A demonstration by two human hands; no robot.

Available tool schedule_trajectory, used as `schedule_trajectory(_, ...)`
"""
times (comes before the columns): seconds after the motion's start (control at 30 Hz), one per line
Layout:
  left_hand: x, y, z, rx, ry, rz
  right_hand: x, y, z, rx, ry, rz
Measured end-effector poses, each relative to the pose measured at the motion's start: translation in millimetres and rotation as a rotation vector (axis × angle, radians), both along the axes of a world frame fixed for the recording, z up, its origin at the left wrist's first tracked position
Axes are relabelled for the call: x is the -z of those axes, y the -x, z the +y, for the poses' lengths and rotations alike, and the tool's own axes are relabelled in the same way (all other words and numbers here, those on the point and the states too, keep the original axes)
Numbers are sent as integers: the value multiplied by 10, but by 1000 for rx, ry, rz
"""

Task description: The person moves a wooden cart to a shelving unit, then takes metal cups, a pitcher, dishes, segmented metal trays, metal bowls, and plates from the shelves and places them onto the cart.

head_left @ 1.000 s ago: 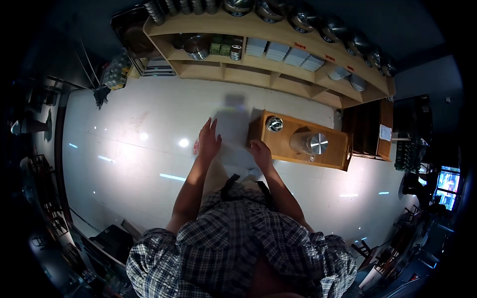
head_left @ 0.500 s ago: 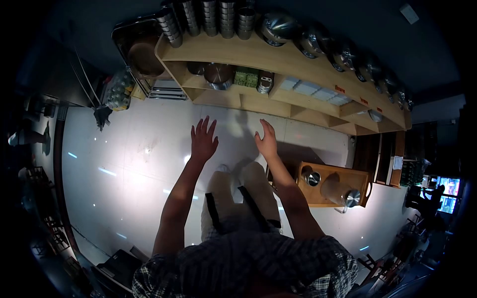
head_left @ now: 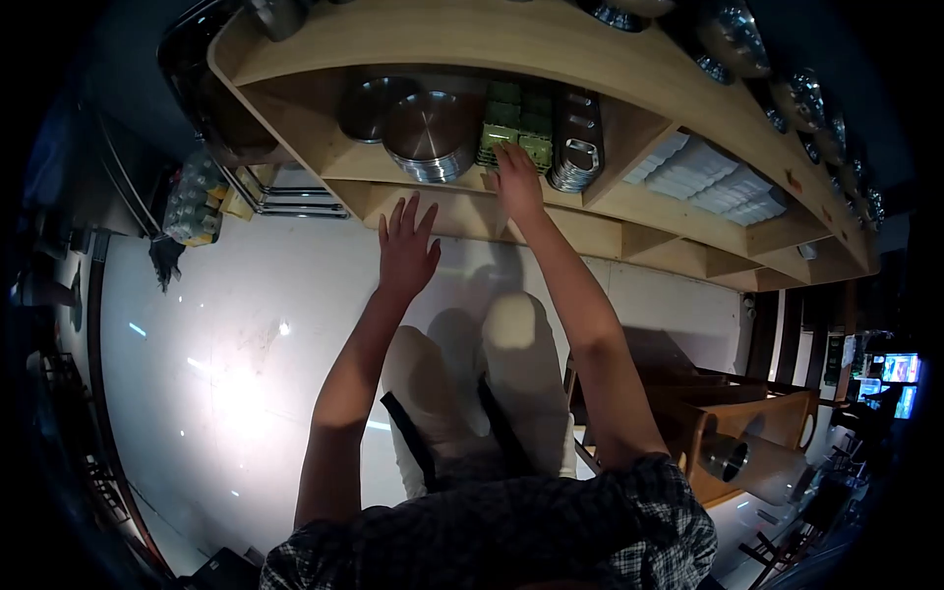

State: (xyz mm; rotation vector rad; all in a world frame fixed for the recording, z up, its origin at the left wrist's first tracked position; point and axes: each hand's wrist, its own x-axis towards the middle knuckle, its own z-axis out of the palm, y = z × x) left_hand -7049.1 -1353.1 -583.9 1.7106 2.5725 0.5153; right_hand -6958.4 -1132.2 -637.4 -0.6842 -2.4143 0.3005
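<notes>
My right hand reaches to the front of the green square dishes, which are stacked on the wooden shelf. Its fingers are stretched out and overlap the near dishes in view; whether they touch I cannot tell. My left hand is held empty with spread fingers, below the shelf's front edge. Left of the green dishes sits a stack of round metal plates, with another round metal plate behind it. On their right is a stack of long metal trays.
The wooden shelf unit spans the way ahead, with white stacked items in a right compartment. Metal bowls line its top. At right is a wooden trolley with a metal cup. Packed bottles stand left.
My view has come closer to the shelf. My right hand has moved forward to the green dishes, while my left hand has come nearer the shelf, still open.
</notes>
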Motion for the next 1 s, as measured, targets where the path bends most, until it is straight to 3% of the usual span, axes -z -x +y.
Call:
schedule_trajectory(0.1,425,37,19,-2,-4,-31,237,107,145,79,-127,-104)
schedule_trajectory(0.23,809,50,89,32,-119,-7,418,157,262,105,-322,-23)
schedule_trajectory(0.37,993,31,109,37,-165,-9,383,164,333,66,-251,-102)
schedule_trajectory(0.7,962,54,179,57,-271,-2,141,-25,388,75,-131,-233)
schedule_trajectory(0.9,629,-19,212,82,-350,-70,-160,-483,-179,97,-137,-59)
schedule_trajectory(1.0,435,-23,228,138,-419,14,-350,-731,-543,-58,-179,-20)
